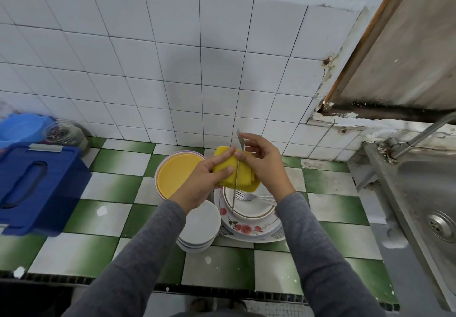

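1. Counter (111, 218), green/white check tiles, carries all the crockery. Steel sink (424, 193) along right edge, not in use rn.
2. Blue box (37, 188) w/ lid at far left, well apart from the work.
3. Floral plates (246, 229) stacked at centre, right below both hands, small white plate on top. Can't tell if wiped yet.
4. Yellow plates (177, 173) just left of that stack. White bowls (199, 225) stacked nearer, partly under the left forearm. Prob. waiting too, but no way to tell.
5. Left hand (202, 178): fingers curled round the yellow cloth (244, 176), thumb on its near face, pressing it vs. the fork.
6. Right hand (264, 166): thumb + fingertips pinching the fork neck just under the tines, other fingers loosely bent.
7. Cloth folded into a thick pad, held in the air above the floral stack and lying against the fork's mid-shaft.
8. Fork (234, 188) upright, tines up toward the far wall, handle tip hanging over the top plate. Touching it or not: can't tell.
9. Spare forks (256, 197), approx. 2–3, lying flat on the top plate, tines pointing left.
10. Progress, as a guess: one fork mid-wipe, w/ cloth at mid-shaft, so handle end and tines likely left to do. After that the spare forks, then maybe plates and bowls. Looks early-to-mid, most of the pile not yet handled.
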### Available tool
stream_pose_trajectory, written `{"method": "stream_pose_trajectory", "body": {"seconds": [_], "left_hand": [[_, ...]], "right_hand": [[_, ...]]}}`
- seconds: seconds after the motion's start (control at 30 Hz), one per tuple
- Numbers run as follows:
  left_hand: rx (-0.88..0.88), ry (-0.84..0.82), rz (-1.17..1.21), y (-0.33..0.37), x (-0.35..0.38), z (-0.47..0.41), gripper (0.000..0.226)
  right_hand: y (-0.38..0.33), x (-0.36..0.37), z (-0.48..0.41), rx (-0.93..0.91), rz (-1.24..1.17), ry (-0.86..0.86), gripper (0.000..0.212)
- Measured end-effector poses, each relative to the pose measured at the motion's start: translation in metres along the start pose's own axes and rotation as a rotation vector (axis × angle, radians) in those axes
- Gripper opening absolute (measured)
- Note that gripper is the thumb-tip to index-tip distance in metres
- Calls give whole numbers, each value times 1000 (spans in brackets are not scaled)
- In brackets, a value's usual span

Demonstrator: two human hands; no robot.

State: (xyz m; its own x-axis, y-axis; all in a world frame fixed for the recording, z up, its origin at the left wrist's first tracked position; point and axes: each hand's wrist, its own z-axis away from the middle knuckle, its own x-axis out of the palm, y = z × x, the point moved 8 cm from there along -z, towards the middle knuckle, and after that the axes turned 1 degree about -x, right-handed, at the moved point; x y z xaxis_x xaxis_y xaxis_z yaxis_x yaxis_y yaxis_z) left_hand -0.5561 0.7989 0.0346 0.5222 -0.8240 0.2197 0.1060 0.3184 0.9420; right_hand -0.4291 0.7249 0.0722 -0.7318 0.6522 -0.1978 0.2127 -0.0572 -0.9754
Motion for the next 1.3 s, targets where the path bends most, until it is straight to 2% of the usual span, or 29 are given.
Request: {"method": "stream_pose_trajectory", "body": {"seconds": [0.33, 0.67, 0.8, 1.03, 1.17, 1.3], "left_hand": [[22, -44, -6, 3, 0, 3, 45], [-22, -77, 22, 3, 0, 3, 47], [-40, -109, 0, 5, 1, 3, 47], [-35, -128, -95, 9, 5, 7, 46], [-17, -91, -23, 18, 5, 3, 44], [-29, -135, -87, 14, 6, 4, 45]], "right_hand": [[8, 9, -6, 55, 27, -121, 42], [11, -3, -14, 94, -262, 58, 24], [13, -6, -16, 129, -368, 80, 23], [7, -31, -21, 102, -535, 270, 24], [9, -18, -15, 110, -497, 213, 22], [5, -23, -16, 96, -496, 229, 22]]}}
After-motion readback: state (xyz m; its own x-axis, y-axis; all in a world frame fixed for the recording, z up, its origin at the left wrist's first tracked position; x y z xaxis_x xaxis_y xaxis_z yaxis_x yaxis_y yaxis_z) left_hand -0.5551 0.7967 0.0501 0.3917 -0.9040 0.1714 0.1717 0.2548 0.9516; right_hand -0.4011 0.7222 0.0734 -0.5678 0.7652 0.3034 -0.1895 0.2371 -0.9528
